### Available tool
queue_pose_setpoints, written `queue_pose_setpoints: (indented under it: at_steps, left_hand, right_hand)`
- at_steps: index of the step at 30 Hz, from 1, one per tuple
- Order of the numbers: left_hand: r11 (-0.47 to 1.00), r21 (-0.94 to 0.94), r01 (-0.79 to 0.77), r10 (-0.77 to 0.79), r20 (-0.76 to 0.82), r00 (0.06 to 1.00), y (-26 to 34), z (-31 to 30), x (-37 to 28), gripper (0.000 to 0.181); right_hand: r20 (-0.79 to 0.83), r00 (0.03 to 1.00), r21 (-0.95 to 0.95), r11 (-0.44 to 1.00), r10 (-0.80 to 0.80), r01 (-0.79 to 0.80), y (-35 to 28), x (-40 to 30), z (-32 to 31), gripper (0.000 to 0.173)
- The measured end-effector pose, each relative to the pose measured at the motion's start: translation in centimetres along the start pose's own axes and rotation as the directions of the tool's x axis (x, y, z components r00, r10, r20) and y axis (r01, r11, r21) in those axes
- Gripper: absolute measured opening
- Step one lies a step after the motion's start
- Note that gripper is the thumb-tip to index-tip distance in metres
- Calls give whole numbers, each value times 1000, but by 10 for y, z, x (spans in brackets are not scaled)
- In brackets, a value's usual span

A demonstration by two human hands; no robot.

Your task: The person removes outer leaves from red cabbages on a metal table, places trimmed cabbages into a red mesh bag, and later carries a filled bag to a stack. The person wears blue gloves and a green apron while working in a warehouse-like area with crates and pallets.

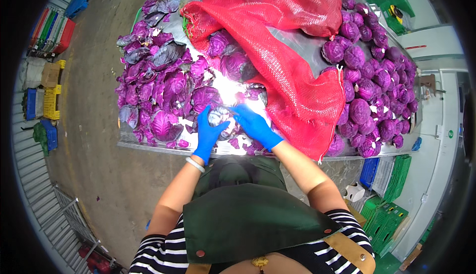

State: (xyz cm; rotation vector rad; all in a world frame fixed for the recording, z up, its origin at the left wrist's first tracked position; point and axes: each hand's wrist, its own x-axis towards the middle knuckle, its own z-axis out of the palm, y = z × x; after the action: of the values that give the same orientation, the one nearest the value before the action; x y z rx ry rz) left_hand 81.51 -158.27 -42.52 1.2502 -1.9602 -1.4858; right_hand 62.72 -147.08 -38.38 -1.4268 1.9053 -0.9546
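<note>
At the near edge of a metal table, a red cabbage (218,118) with dull greyish outer leaves sits between my blue-gloved hands. My left hand (209,130) cups its left and near side, thumb and fingers spread around it. Over its upper right side lies my right hand (253,126), fingers close together; whether they grip a leaf or a small tool is hidden by glare and the glove. Loose cabbage leaves (148,77) are heaped to the left. Just beyond my hands, more cabbages (235,65) lie at the mouth of a red mesh sack (275,65).
Many trimmed red cabbages (368,88) are piled on the table's right side. A second red mesh sack (267,2) lies at the far side. The table's metal rim (148,147) runs before my apron (253,218). Green crates (385,212) stand at lower right.
</note>
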Motion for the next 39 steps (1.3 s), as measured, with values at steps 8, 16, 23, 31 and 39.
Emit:
queue_pose_setpoints:
  at_steps: [8,16,23,31,39]
  left_hand:
    - [994,-93,54,-46,85,995,27,10,-7,106]
    - [999,-50,6,27,620,784,-7,-36,22,109]
    - [980,-182,82,-54,153,987,-16,-2,1,101]
    - [980,-128,151,-154,-12,988,4,28,-8,98]
    - [921,-359,152,-81,204,976,-10,1,3,99]
  right_hand:
    - [-227,879,-18,901,419,-434,79,23,21,35]
    - [-168,912,-265,874,373,-407,63,12,-3,50]
    - [-166,985,6,999,45,-44,8,-13,19,41]
    - [-424,876,55,972,229,-227,15,-25,49,35]
    - [-237,837,-78,849,493,-522,63,-25,29,32]
